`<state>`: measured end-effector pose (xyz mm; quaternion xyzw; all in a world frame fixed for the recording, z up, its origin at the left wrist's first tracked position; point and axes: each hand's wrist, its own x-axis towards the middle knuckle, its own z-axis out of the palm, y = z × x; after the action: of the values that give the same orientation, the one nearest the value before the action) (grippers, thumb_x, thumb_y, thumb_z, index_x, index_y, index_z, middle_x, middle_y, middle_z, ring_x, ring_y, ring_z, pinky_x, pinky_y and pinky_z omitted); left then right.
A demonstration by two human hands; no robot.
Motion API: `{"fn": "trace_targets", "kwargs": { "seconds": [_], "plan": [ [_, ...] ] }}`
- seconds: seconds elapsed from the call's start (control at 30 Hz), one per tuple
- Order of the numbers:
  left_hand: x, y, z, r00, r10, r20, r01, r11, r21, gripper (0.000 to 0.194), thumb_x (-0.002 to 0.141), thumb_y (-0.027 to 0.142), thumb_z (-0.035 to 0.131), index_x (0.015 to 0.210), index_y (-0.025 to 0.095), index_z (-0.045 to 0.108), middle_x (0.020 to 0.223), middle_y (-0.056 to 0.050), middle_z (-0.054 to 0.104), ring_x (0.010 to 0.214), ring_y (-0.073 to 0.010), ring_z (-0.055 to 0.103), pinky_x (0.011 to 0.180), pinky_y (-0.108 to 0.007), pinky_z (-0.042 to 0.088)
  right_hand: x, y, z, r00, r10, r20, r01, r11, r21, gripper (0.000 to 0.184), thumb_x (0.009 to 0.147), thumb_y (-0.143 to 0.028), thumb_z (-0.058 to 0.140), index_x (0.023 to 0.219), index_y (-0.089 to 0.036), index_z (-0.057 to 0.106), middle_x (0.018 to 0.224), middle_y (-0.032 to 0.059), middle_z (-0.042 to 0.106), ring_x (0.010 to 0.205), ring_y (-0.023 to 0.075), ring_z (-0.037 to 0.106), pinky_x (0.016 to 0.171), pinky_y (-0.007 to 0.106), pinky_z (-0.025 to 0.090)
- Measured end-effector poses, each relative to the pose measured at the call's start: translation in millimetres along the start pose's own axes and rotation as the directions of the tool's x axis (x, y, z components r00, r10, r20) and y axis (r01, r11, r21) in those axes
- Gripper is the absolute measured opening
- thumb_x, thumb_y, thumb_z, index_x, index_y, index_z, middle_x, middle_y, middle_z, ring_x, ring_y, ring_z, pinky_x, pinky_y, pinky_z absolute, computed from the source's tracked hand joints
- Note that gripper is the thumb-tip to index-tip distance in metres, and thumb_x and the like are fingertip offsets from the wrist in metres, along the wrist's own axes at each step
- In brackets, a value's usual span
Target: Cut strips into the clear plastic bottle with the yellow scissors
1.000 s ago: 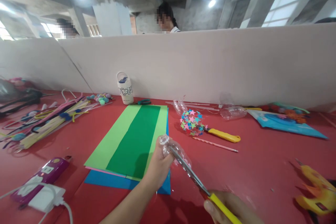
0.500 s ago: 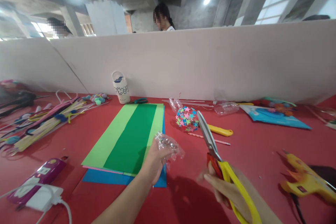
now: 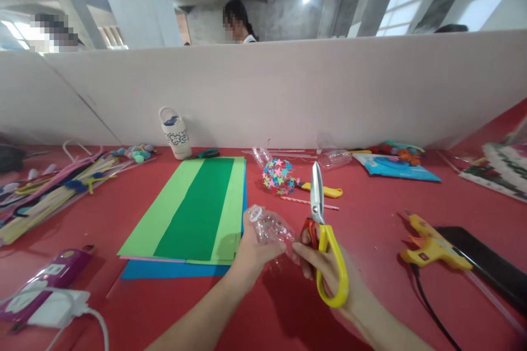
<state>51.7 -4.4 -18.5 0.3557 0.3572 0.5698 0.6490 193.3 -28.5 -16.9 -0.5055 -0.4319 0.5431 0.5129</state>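
Observation:
My left hand [image 3: 251,255] is closed around a clear plastic bottle piece [image 3: 274,233], its white-rimmed neck tilted up to the left. Held in my right hand [image 3: 323,260] are scissors [image 3: 318,197] with one red and one yellow handle, blades pointing up and away. The right fingertips come up against the lower right edge of the bottle piece. Behind it lies a clear bottle part covered with colourful stars [image 3: 280,175]. Close by on the table are a yellow utility knife [image 3: 329,191] and a pink striped pencil [image 3: 300,201].
Green and blue paper sheets [image 3: 144,236] lie left of centre. A yellow glue gun [image 3: 432,247] and a black phone [image 3: 486,263] are at right. A white tumbler [image 3: 177,137] stands by the partition [image 3: 288,93]. A purple power strip [image 3: 49,279] and pipe cleaners [image 3: 61,186] lie left.
My right hand has moved left with the scissors, up to the bottle piece. The bottle piece has turned so its neck shows more. The whole view has shifted slightly right.

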Motion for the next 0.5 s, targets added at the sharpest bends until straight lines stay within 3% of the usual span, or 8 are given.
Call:
{"fn": "trace_targets", "kwargs": {
  "seconds": [0.1, 0.23, 0.33, 0.5],
  "plan": [
    [-1, 0, -0.1, 1.0, -0.017, 0.018, 0.018, 0.998, -0.061, 0.06, 0.056, 0.014, 0.083, 0.104, 0.024, 0.048, 0.1, -0.002, 0.066, 0.085, -0.0173, 0.066, 0.075, -0.03, 0.052, -2, -2, 4, 1.0, 0.023, 0.007, -0.023, 0.998, 0.06, 0.04, 0.067, -0.047, 0.075, 0.076, -0.024, 0.044, 0.057, -0.0045, 0.062, 0.038, 0.0078, 0.045, 0.041, 0.021, 0.036],
    [0, -1, -1.0, 0.999, 0.008, -0.053, -0.011, 0.998, -0.062, 0.048, 0.064, 0.02, 0.081, 0.102, 0.023, 0.054, 0.099, -0.001, 0.066, 0.094, -0.016, 0.064, 0.087, -0.028, 0.048, -2, -3, 6, 0.999, 0.038, 0.036, -0.041, 0.995, 0.091, 0.037, 0.066, -0.044, 0.073, 0.073, -0.024, 0.043, 0.056, -0.0027, 0.065, 0.034, 0.0062, 0.04, 0.038, 0.021, 0.035],
    [0, -1, -1.2, 0.999, -0.004, -0.049, 0.0, 0.997, -0.074, 0.042, 0.067, 0.025, 0.081, 0.101, 0.023, 0.056, 0.097, -0.001, 0.067, 0.095, -0.0163, 0.064, 0.091, -0.03, 0.047, -3, -2, 7, 0.998, 0.032, 0.047, -0.036, 0.996, 0.083, 0.036, 0.065, -0.043, 0.072, 0.072, -0.023, 0.044, 0.054, -0.0032, 0.064, 0.033, 0.006, 0.039, 0.037, 0.02, 0.033],
    [-1, 2, 0.0, 0.998, -0.022, -0.066, 0.017, 0.996, -0.084, 0.039, 0.063, 0.017, 0.08, 0.095, 0.021, 0.059, 0.094, 0.0, 0.069, 0.09, -0.0156, 0.065, 0.087, -0.029, 0.048, -5, 2, 13, 0.999, 0.024, 0.032, -0.024, 1.0, 0.019, 0.034, 0.065, -0.044, 0.07, 0.073, -0.023, 0.045, 0.053, -0.0028, 0.064, 0.033, 0.0065, 0.04, 0.037, 0.02, 0.031]
  ]
}}
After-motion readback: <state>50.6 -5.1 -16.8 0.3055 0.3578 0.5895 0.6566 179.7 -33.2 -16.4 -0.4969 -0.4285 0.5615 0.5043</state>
